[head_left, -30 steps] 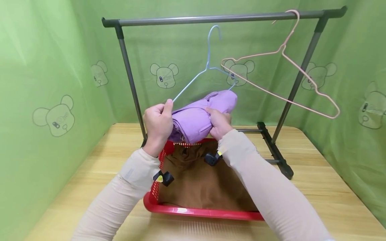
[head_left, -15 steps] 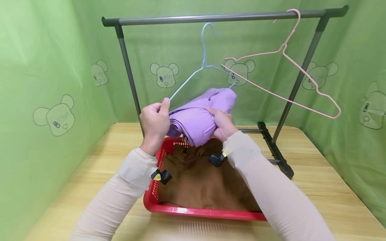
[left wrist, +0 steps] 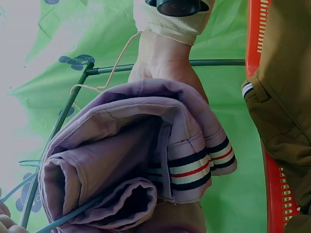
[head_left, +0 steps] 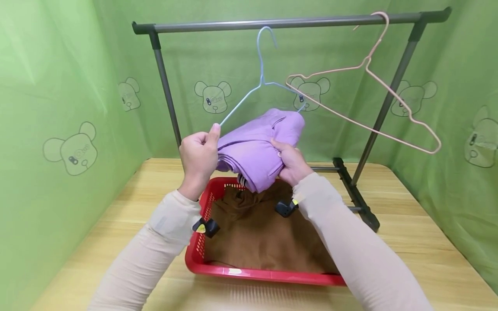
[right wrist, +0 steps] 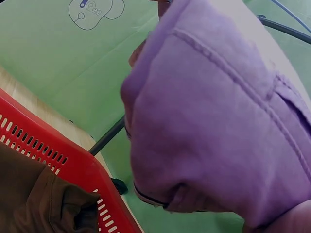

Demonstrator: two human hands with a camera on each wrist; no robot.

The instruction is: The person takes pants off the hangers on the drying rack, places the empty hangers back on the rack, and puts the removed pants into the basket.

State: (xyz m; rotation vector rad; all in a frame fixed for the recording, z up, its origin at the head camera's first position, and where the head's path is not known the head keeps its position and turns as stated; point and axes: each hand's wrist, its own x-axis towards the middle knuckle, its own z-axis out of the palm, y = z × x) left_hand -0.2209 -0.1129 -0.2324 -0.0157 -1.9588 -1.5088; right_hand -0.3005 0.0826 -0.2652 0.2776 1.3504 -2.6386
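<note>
My left hand (head_left: pixel 200 157) grips the left end of a light blue wire hanger (head_left: pixel 261 60), thumb up along the wire. Folded purple pants (head_left: pixel 253 149) lie over the hanger's lower bar, with a pocket slit and a small button showing. In the left wrist view the blue bar passes by the rolled layers of the pants (left wrist: pixel 180 111), which have a band striped dark, white and red. My right hand (head_left: pixel 292 162) pinches the front of the pants, thumb on top; its fingers are largely hidden by the cloth. The hanger's hook is free, just below the rail in the head view.
Below my hands stands a red basket (head_left: pixel 268 275) holding a brown garment (head_left: pixel 256 237) with striped trim. A grey rack (head_left: pixel 241 26) spans the back, and a pink hanger (head_left: pixel 334 113) hangs from its right side. Green curtains (head_left: pixel 70 77) enclose the wooden table (head_left: pixel 128 190).
The blue hanger has shifted left and slightly up with my left hand. My right hand has moved a little right and down, pulling the front of the purple pants lower and more spread out.
</note>
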